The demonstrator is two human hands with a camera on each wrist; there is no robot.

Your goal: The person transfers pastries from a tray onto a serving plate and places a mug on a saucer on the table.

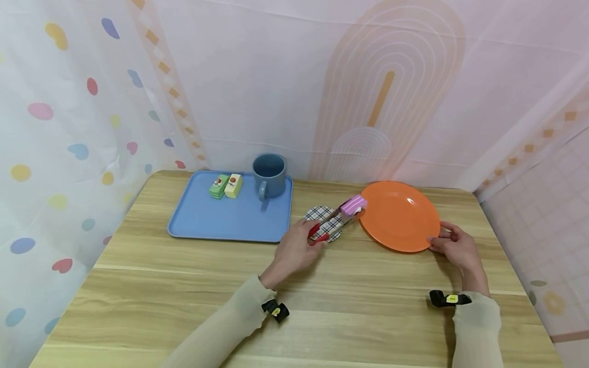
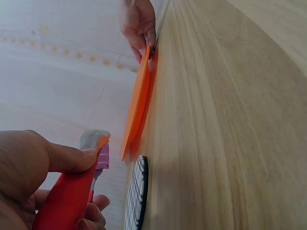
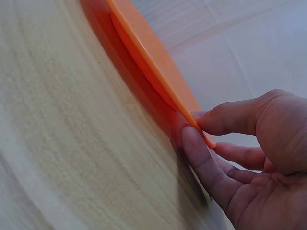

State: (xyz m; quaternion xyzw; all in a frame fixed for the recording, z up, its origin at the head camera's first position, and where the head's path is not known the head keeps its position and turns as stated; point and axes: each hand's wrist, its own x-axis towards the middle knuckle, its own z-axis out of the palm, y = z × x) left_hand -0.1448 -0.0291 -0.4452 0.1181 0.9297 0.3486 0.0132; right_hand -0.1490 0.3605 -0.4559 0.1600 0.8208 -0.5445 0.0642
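My left hand [image 1: 296, 248] grips red-handled tongs [image 1: 320, 234], whose tips pinch a small purple striped block [image 1: 354, 205]. The block is held at the left rim of an orange plate [image 1: 400, 217], overlapping it in the head view. With thumb and fingers my right hand [image 1: 457, 248] pinches the plate's right rim; the right wrist view shows the rim [image 3: 192, 120] between thumb and fingers. Under the tongs lies a round plaid coaster [image 1: 317, 212], also visible as a thin disc in the left wrist view.
A blue tray [image 1: 225, 220] stands at the back left of the wooden table [image 1: 359, 317]. On it are a green block [image 1: 218, 187], a pale yellow block [image 1: 233, 186] and a blue mug [image 1: 271, 176]. A patterned curtain [image 1: 257, 76] hangs right behind the table.
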